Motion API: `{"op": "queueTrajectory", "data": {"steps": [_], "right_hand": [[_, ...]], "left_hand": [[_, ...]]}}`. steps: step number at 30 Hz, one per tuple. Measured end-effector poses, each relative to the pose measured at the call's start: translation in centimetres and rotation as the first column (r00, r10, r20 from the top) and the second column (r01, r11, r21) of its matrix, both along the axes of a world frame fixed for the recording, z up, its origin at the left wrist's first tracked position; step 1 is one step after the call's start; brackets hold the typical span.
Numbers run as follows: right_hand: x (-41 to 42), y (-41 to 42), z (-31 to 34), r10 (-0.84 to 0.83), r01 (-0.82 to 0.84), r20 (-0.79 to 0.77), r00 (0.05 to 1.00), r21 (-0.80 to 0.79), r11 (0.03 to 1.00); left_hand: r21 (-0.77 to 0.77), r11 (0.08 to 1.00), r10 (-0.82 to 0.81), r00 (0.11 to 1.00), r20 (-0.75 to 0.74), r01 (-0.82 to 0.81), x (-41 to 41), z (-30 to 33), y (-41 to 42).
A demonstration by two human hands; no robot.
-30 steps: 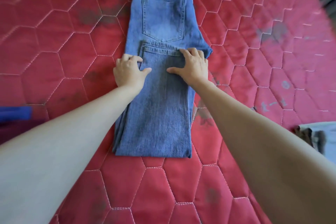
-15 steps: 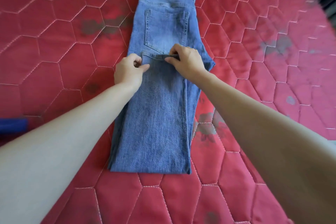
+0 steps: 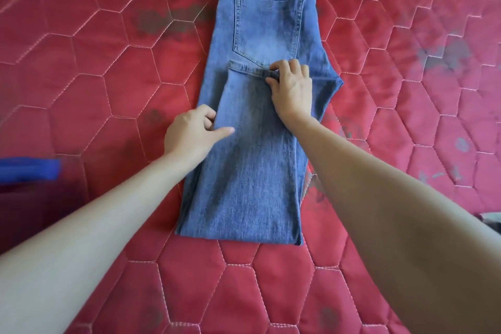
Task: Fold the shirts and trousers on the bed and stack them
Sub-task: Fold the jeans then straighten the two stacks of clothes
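Left hand (image 3: 189,135) lower; red quilted bed (image 3: 81,68)

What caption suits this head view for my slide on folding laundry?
Jeans folded on a red quilted bed; right hand pinches the hem, left hand grips the side edge.

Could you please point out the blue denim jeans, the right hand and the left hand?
Blue denim jeans (image 3: 252,176): head view, folded leg panel.
Right hand (image 3: 294,89): head view, back of hand.
Left hand (image 3: 189,134): head view, back of hand.

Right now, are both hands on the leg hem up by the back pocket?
No: only the right hand pinches the hem there, while the left hand sits lower on the jeans' left edge.
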State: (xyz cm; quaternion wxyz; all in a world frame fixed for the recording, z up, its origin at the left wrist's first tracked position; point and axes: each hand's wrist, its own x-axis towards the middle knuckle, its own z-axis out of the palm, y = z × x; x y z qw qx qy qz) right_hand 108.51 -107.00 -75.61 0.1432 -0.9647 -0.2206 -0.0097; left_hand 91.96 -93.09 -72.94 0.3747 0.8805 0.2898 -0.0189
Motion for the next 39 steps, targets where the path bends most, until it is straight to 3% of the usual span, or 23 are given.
{"op": "queueTrajectory", "data": {"steps": [4, 8, 11, 13, 15, 17, 19, 23, 28, 33, 39], "right_hand": [[-0.1, 0.2, -0.1, -0.009, 0.009, -0.005, 1.0, -0.005, 1.0], [-0.1, 0.2, -0.1, -0.018, 0.019, -0.018, 1.0, 0.013, 1.0], [-0.6, 0.5, 0.2, -0.05, 0.049, -0.013, 0.999, -0.037, 0.998], [-1.7, 0.9, 0.5, -0.047, 0.052, 0.067, 0.997, -0.072, 0.996], [-3.7, 1.3, 0.9, 0.057, -0.058, 0.175, 0.983, 0.002, 0.998], [-5.7, 1.5, 0.3, 0.295, -0.307, 0.196, 0.935, 0.035, 0.951], [-6.9, 1.3, -0.6, 0.478, -0.47, 0.048, 0.877, -0.118, 0.875], [-5.2, 1.7, -1.6, 0.423, -0.423, -0.063, 0.904, -0.278, 0.863], [-5.2, 1.9, -0.4, 0.416, -0.439, -0.14, 0.899, -0.293, 0.849], [-12.5, -3.0, 0.8, 0.379, -0.407, -0.177, 0.908, -0.159, 0.9], [-20.4, -10.8, 1.9, 0.472, -0.495, -0.177, 0.864, -0.122, 0.86]], "left_hand": [[-0.008, 0.999, -0.052, 0.995, -0.088, 0.052, -5.1, 0.1, -0.6], [0.028, 0.999, 0.036, 0.999, -0.018, -0.036, -6.8, 0.1, -1.1], [0.321, 0.947, -0.033, 0.996, 0.086, 0.004, -7.2, 0.1, -2.1], [0.497, 0.864, -0.191, 0.967, 0.168, 0.085, -7.3, 0.1, -3.5], [0.569, 0.795, -0.371, 0.911, 0.179, 0.212, -7.4, -0.3, -5.3], [0.562, 0.758, -0.43, 0.902, 0.048, 0.331, -8.0, -1.1, -6.8], [0.536, 0.744, -0.394, 0.91, -0.13, 0.399, -8.9, -2.1, -7.1], [0.532, 0.744, -0.376, 0.911, -0.17, 0.405, -9.5, -3.6, -6.5], [0.497, 0.738, -0.438, 0.884, -0.163, 0.457, -9.8, -3.0, -5.8], [0.502, 0.633, -0.611, 0.779, -0.142, 0.589, -12.9, -2.6, -3.5], [0.568, 0.463, -0.738, 0.65, -0.178, 0.681, -15.2, -2.3, -0.9]]}}
